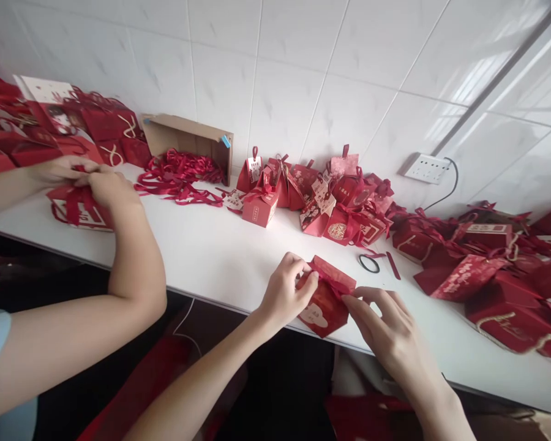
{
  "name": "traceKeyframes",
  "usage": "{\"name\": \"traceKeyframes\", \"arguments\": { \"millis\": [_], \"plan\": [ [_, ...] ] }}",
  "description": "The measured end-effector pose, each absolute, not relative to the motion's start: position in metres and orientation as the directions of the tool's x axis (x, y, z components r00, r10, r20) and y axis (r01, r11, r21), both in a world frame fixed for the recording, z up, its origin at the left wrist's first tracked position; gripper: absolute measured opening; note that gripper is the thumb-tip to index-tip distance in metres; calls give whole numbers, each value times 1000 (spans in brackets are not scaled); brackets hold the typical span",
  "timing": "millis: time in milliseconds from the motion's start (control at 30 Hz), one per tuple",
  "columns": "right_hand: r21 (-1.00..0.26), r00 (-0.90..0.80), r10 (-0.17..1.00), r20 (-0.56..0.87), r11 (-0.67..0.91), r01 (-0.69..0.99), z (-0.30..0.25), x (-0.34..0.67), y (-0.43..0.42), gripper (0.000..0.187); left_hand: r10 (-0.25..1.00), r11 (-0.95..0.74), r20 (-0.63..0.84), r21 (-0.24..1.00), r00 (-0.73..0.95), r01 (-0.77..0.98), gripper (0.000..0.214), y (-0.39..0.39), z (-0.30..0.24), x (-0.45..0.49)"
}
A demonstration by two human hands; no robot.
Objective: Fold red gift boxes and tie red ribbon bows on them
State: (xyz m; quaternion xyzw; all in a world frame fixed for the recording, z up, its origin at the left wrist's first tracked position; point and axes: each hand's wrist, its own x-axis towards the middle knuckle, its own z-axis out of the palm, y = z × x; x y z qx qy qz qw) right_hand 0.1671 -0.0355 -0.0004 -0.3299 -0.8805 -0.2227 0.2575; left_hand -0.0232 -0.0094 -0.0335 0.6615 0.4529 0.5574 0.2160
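Observation:
A small red gift box (329,306) with a pale cloud-shaped label stands at the table's front edge between my hands. Across its upper part runs a dark red ribbon (331,283). My left hand (290,283) pinches the ribbon at the box's left side, thumb against fingers. At the right side my right hand (386,318) has thumb and forefinger closed on the ribbon's other end. The fingers partly cover both ends, so the knot's state cannot be made out.
On the left a co-worker's hands (103,180) work on another ribboned red box (87,208). A cardboard box (188,131) spills red ribbons (183,174). Finished-looking red boxes (259,205) line the wall, more (505,312) crowd the right. A black ring (368,263) lies behind my right hand.

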Motion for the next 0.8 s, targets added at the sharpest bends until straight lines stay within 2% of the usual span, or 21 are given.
{"name": "traceKeyframes", "arguments": {
  "millis": [200,333,433,567,700,800],
  "plan": [
    [155,-636,506,583,699,698,2,172,-37,20,847,-503,531,802,2,321,16,-14,-32,-24],
    [-40,-525,613,590,673,739,0,169,-38,17,876,-478,477,831,77,286,18,-12,-28,-27],
    [-211,-378,756,534,552,807,0,162,-41,33,878,-476,463,827,117,300,17,-11,-27,-30],
    [-389,-208,919,335,336,858,2,150,-43,39,867,-499,470,807,168,317,18,-11,-25,-33],
    [-534,-103,972,211,203,821,3,141,-38,38,873,-486,433,810,224,329,20,-11,-20,-35],
    [-623,-68,982,179,166,765,0,141,-32,42,887,-451,372,824,274,342,12,-10,-16,-34]
  ]
}}
